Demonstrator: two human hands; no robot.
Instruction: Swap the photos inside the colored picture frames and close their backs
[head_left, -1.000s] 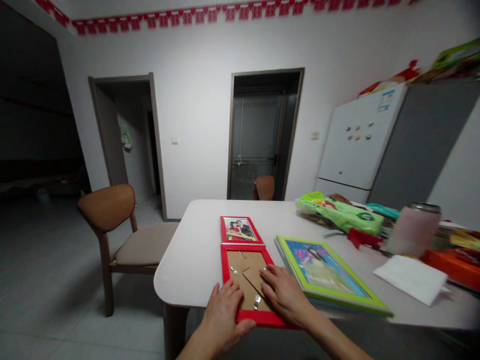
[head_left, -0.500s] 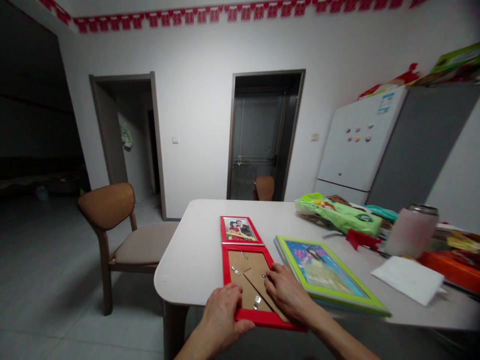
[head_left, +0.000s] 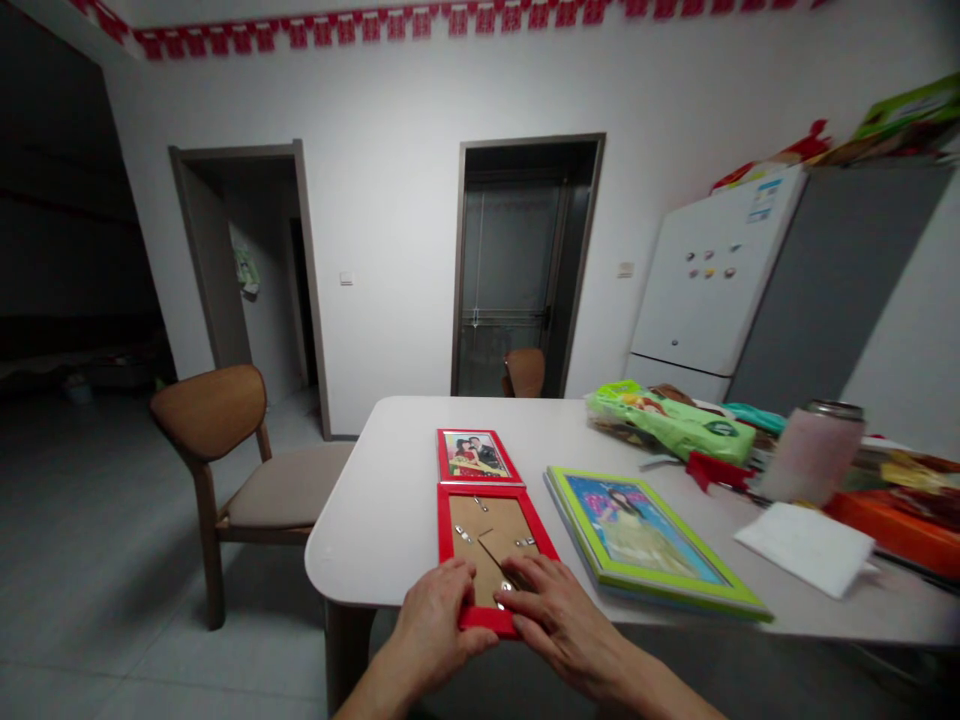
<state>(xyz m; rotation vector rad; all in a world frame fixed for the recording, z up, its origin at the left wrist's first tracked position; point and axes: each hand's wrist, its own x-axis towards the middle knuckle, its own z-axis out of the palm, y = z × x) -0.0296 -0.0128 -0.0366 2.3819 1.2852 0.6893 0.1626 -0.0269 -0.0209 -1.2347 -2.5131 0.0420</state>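
Observation:
A red photo frame (head_left: 491, 535) lies face down at the near edge of the white table (head_left: 390, 500), its brown backing board and metal clips showing. My left hand (head_left: 435, 625) grips the frame's near left corner, fingers curled over the edge. My right hand (head_left: 555, 620) lies on the near right part of the backing, fingertips at a clip. A smaller red frame (head_left: 471, 456) with a photo lies face up just beyond. A green frame (head_left: 645, 535) with a picture lies to the right.
A wooden chair (head_left: 240, 450) stands left of the table. On the right are a green snack bag (head_left: 675, 420), a pink cup (head_left: 814, 452), a white folded paper (head_left: 806, 545) and an orange box (head_left: 900, 520). A white fridge (head_left: 720, 280) stands behind.
My right hand has slid from the frame's right side toward the near edge of the backing. The left hand stays on the near left corner. The view has shifted slightly.

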